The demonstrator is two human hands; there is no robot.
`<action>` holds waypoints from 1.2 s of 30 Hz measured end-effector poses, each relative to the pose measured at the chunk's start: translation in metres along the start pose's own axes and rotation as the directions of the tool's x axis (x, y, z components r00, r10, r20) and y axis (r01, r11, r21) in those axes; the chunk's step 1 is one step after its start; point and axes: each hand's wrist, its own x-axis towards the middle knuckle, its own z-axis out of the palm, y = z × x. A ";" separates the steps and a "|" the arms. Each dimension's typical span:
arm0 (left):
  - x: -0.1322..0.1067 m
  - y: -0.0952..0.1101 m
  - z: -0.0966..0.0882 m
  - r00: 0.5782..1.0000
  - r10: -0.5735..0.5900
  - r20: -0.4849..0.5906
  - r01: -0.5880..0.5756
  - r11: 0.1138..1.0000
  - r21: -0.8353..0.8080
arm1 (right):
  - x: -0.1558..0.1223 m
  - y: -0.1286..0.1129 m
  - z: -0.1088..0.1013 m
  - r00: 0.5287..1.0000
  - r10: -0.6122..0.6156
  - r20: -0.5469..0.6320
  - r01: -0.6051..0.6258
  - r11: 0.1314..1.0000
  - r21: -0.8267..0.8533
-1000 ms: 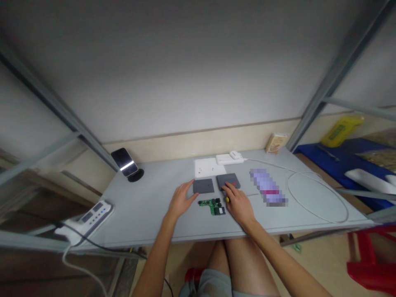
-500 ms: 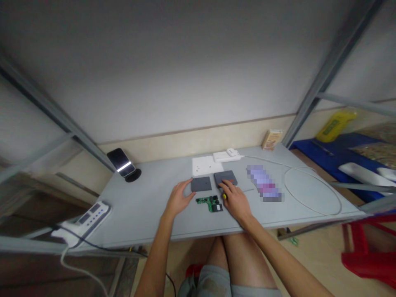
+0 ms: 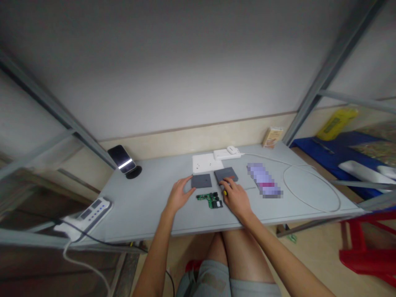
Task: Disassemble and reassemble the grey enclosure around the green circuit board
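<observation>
My left hand (image 3: pixel 179 194) rests at the left end of a flat dark grey panel (image 3: pixel 201 181). Its thumb and fingers are spread apart, tips at the panel's left corners. Closed around a screwdriver (image 3: pixel 225 192) with a yellow-and-black handle end is my right hand (image 3: pixel 236 198); what looks like its thin shaft points right along the table. The right fingertips lie at the near edge of a second dark grey case piece (image 3: pixel 227 174), which bears a small orange-brown patch. Between the hands a green circuit board (image 3: pixel 210 200) with black components lies flat.
Behind the panels is a white sheet (image 3: pixel 202 163) with several tiny dark bits, beside a white power strip (image 3: pixel 227 154) with its cable. A blurred-out phone (image 3: pixel 264 180) lies right. A phone on a stand (image 3: pixel 121 159), a white power strip (image 3: pixel 93 215) and a small box (image 3: pixel 272 137) edge the table.
The view has shifted slightly. Both hands stay at the same grey pieces, and the circuit board has not moved on the table.
</observation>
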 end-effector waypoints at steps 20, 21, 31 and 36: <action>0.000 0.005 0.003 1.000 0.015 -0.010 -0.014 0.997 0.074 | -0.006 -0.005 -0.020 0.920 -0.370 0.134 0.314 0.895 0.316; 0.000 0.005 0.004 1.000 0.017 -0.012 -0.015 0.997 0.079 | -0.005 -0.006 -0.019 0.915 -0.376 0.147 0.316 0.893 0.319; 0.000 0.004 0.004 0.999 0.033 -0.014 -0.031 0.994 0.109 | -0.012 -0.002 -0.007 0.934 -0.343 -0.102 0.358 0.905 0.232; -0.004 0.012 -0.002 0.995 0.088 0.040 -0.093 0.986 0.138 | -0.011 -0.005 -0.001 0.941 -0.302 -0.153 0.320 0.942 0.106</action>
